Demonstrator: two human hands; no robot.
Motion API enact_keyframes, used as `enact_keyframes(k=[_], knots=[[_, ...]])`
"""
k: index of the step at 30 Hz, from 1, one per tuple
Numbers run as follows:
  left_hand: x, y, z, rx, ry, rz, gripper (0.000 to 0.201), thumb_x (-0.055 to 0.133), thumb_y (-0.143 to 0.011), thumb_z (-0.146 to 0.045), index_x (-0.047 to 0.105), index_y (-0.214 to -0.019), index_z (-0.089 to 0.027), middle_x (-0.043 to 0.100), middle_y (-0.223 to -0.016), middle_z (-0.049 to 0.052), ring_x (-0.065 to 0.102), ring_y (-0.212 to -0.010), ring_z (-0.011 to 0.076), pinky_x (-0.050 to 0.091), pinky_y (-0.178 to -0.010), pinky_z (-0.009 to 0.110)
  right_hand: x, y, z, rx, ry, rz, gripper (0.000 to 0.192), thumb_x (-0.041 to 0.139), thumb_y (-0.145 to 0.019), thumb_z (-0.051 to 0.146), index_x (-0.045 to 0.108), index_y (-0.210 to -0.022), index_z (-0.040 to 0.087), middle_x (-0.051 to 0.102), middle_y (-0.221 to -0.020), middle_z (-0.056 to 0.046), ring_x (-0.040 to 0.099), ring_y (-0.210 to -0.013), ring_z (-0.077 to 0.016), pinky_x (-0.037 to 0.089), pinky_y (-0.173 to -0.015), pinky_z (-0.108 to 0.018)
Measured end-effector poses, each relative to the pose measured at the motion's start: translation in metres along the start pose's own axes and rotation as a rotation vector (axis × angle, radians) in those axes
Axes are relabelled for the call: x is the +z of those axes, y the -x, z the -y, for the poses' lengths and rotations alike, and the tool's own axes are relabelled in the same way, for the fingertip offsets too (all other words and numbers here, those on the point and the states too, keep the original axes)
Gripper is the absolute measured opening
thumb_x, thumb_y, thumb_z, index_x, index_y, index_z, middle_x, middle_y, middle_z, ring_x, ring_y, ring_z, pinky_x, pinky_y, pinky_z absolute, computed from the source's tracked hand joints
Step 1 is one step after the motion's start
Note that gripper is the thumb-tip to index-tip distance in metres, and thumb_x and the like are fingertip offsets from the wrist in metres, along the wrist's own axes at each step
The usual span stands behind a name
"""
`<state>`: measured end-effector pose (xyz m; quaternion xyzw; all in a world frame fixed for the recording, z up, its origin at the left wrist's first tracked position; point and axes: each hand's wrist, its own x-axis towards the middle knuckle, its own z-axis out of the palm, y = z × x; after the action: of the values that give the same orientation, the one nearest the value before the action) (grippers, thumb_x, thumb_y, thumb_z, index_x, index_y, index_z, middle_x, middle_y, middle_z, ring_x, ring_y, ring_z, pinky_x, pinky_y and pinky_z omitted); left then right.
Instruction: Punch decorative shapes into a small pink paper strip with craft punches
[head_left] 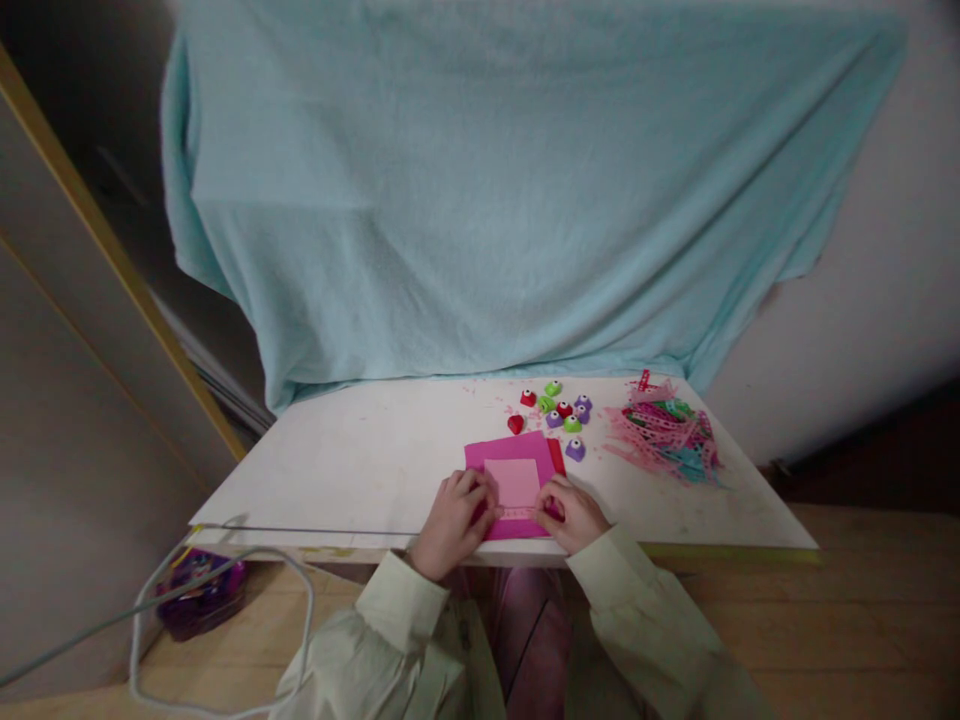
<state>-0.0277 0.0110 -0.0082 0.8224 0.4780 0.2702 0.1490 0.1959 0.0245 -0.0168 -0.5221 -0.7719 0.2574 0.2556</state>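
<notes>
A pale pink paper strip (516, 514) with small marks along it is stretched level between my hands. My left hand (459, 512) pinches its left end, and the fingers of my right hand (570, 510) are closed on its right end. The strip lies across the lower edge of a light pink square of paper (511, 482). Beneath that is a larger magenta sheet (504, 450), close to the table's front edge. A bit of something red (556, 456) sticks out from under the magenta sheet's right side.
Several small red, green and purple pieces with eye-like dots (564, 410) lie beyond the sheet. A heap of coloured paper strips (667, 435) is on the table's right. A light blue cloth (480, 200) hangs behind the table. A pale cable (307, 600) loops at the lower left.
</notes>
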Motion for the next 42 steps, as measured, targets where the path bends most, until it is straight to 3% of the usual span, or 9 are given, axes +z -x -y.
enact_keyframes(k=[11, 14, 20, 27, 34, 42], knots=[[0.001, -0.002, -0.006, -0.007, -0.152, 0.029, 0.017, 0.049, -0.086, -0.029, 0.057, -0.096, -0.019, 0.050, -0.102, 0.008, 0.044, -0.095, 0.0231, 0.038, -0.082, 0.040, 0.000, -0.002, 0.002, 0.026, 0.055, 0.016, 0.006, 0.063, -0.071, 0.022, 0.058, -0.070, 0.020, 0.051, -0.074, 0.001, 0.049, -0.065, -0.0126, 0.034, -0.060, -0.023], [0.000, -0.002, -0.006, 0.015, -0.106, 0.035, 0.020, 0.050, -0.085, -0.027, 0.057, -0.102, -0.019, 0.051, -0.106, 0.009, 0.044, -0.098, 0.0235, 0.038, -0.083, 0.040, 0.001, -0.003, 0.003, 0.033, 0.060, 0.015, 0.005, 0.063, -0.070, 0.021, 0.058, -0.069, 0.020, 0.051, -0.074, 0.001, 0.049, -0.065, -0.0127, 0.035, -0.060, -0.023], [-0.005, -0.002, -0.009, 0.205, 0.049, 0.057, 0.029, 0.048, -0.085, -0.014, 0.065, -0.102, -0.030, 0.047, -0.122, 0.005, 0.039, -0.115, 0.0232, 0.033, -0.095, 0.042, 0.005, -0.003, 0.002, 0.036, 0.066, -0.013, 0.007, 0.061, -0.072, 0.024, 0.056, -0.069, 0.020, 0.051, -0.072, 0.001, 0.049, -0.065, -0.0129, 0.036, -0.060, -0.023], [0.001, 0.001, -0.005, 0.209, 0.038, 0.005, 0.032, 0.054, -0.080, -0.011, 0.069, -0.097, -0.034, 0.048, -0.122, 0.003, 0.038, -0.119, 0.0225, 0.031, -0.100, 0.044, 0.006, -0.002, 0.000, 0.027, 0.071, -0.002, 0.004, 0.060, -0.070, 0.019, 0.056, -0.069, 0.020, 0.051, -0.072, 0.001, 0.049, -0.064, -0.0120, 0.036, -0.060, -0.022], [-0.003, 0.010, -0.004, 0.265, -0.112, -0.002, 0.031, 0.060, -0.080, -0.015, 0.065, -0.105, -0.033, 0.048, -0.125, 0.004, 0.034, -0.125, 0.0235, 0.025, -0.106, 0.050, 0.006, -0.002, -0.001, 0.015, 0.069, -0.011, 0.005, 0.061, -0.070, 0.020, 0.056, -0.069, 0.020, 0.051, -0.073, 0.001, 0.050, -0.065, -0.0124, 0.037, -0.060, -0.023], [-0.016, 0.019, 0.003, 0.402, -0.324, 0.044, 0.024, 0.049, -0.089, -0.025, 0.059, -0.110, -0.026, 0.044, -0.134, 0.005, 0.032, -0.129, 0.0220, 0.021, -0.108, 0.051, 0.005, -0.001, -0.001, 0.018, 0.072, -0.022, 0.006, 0.062, -0.070, 0.021, 0.056, -0.069, 0.020, 0.051, -0.073, 0.001, 0.050, -0.065, -0.0124, 0.037, -0.061, -0.023]])
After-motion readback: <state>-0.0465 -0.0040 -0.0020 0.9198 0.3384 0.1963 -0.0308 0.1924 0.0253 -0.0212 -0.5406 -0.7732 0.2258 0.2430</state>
